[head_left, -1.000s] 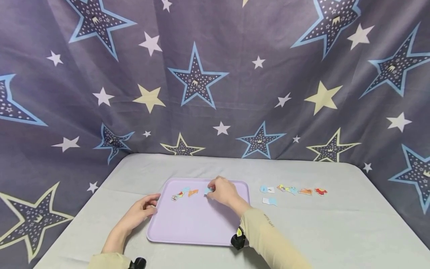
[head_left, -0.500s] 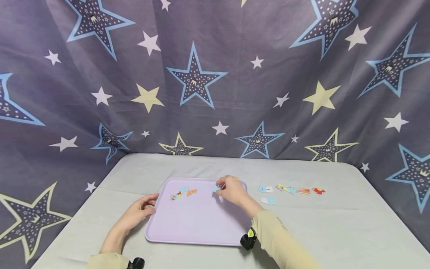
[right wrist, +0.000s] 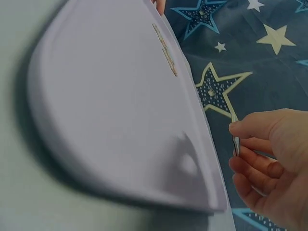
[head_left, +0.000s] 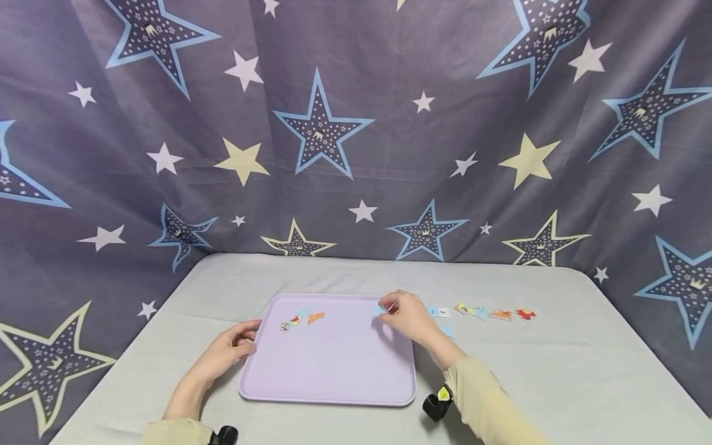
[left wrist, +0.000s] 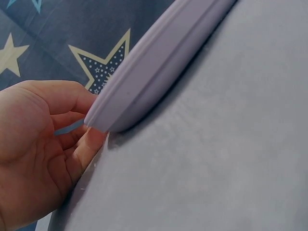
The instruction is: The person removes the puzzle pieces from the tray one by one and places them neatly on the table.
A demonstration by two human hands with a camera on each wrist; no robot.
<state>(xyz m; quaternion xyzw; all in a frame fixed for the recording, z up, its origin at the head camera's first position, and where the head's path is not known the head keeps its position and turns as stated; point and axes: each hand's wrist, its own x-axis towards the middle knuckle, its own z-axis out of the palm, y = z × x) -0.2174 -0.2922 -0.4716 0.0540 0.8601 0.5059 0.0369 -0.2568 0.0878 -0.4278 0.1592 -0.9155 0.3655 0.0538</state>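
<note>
The right hand (head_left: 410,316) pinches a small light-blue piece (head_left: 379,310) above the right part of the lilac tray (head_left: 328,364). From the right wrist view, the piece (right wrist: 236,144) is seen nearly edge-on between thumb and fingers of the hand (right wrist: 274,163). Beside the tray's left edge, the left hand (head_left: 222,353) has bent fingers at the rim; the left wrist view shows the hand (left wrist: 43,144) with thumb and fingers around the tray's edge (left wrist: 130,91). Joined colourful pieces (head_left: 295,320) and an orange piece (head_left: 316,317) lie at the tray's upper left.
Right of the tray, on the pale table (head_left: 556,371), lie a blue-and-white piece (head_left: 443,312), a yellow-and-blue one (head_left: 471,311), an orange one (head_left: 500,314), a red one (head_left: 525,315) and a partly covered light-blue one (head_left: 448,332). Behind hangs a star-patterned curtain (head_left: 356,247).
The right hand has moved rightward across the tray with the light-blue piece. The left hand stays at the tray's left edge.
</note>
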